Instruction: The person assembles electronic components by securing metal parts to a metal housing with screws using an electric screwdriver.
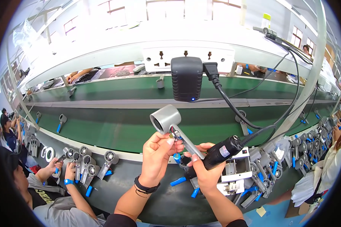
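One grey dryer body (170,123) gripped in left hand (157,153) fingers, one black corded tool (216,153) clasped by right hand (205,170), above dark worktop (140,189)

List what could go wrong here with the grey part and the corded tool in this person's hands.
1. The left hand holds the grey hair-dryer body in mid-air by fingertips only; it might slip and drop onto the parts below.
2. The right hand holds the black corded tool with its tip close to the left fingers, which it may nick or burn.
3. The black cable loops across the work area and may snag.
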